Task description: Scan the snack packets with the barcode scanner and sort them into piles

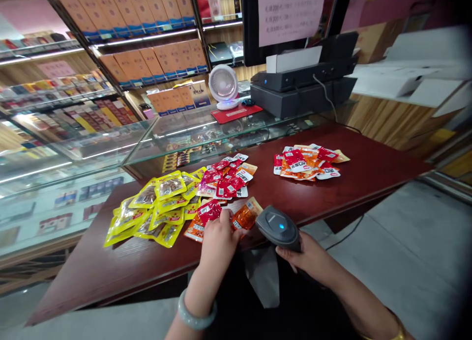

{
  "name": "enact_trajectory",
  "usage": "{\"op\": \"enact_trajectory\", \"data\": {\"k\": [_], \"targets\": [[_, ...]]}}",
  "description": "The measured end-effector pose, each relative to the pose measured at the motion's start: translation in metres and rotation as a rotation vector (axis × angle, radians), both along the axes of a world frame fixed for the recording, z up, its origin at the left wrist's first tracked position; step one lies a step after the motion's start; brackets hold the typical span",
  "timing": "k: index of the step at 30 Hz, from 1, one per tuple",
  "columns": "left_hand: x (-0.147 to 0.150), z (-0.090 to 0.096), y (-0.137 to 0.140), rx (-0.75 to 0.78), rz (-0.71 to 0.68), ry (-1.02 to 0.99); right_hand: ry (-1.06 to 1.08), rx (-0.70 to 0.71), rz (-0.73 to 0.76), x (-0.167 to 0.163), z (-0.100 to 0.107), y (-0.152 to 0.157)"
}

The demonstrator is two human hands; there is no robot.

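My right hand (308, 256) is wrapped round the handle of a dark grey barcode scanner (278, 227) with a blue light on top. The scanner's head points left, close to an orange snack packet (248, 213). My left hand (221, 234) pinches that packet at its lower edge, its fingertips partly hidden. By the left fingers lie a red snack packet (209, 211) and another orange packet (194, 230). Yellow snack packets (158, 207) are heaped to the left. Behind my left hand is a pile of red packets (229, 178).
Farther right on the brown table (368, 158) lies a mixed pile of red and orange packets (308, 161). Behind it stand a glass counter (177, 126), a white fan (223, 84) on a red mat (236, 113), and black checkout equipment (298, 92) with a cable.
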State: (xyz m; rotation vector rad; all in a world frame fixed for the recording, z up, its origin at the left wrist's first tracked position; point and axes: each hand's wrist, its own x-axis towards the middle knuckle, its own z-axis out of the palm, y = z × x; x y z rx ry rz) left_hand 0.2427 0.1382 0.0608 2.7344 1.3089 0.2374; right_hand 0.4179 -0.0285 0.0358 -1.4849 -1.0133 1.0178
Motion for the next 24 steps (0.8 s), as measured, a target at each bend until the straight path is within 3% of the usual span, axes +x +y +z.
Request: {"op": "enact_trajectory", "data": {"k": [8,12,18,21,24], "targets": [[0.015,0.002,0.006,-0.099,0.004,-0.031,0.088,-0.022,-0.020,0.005,0.007,-0.007],[0.058,0.007,0.005,-0.226,-0.028,-0.151,0.056,-0.021,-0.101,0.011,0.010,-0.013],[0.131,0.006,-0.003,-0.370,-0.262,-0.428,-0.065,-0.017,-0.238,0.024,0.007,-0.024],[0.123,0.007,-0.007,-0.258,-0.367,-0.403,-0.134,-0.056,-0.270,0.031,0.000,-0.033],[0.079,0.010,-0.007,-0.083,-0.300,-0.319,-0.165,-0.090,-0.280,0.040,-0.011,-0.041]]}}
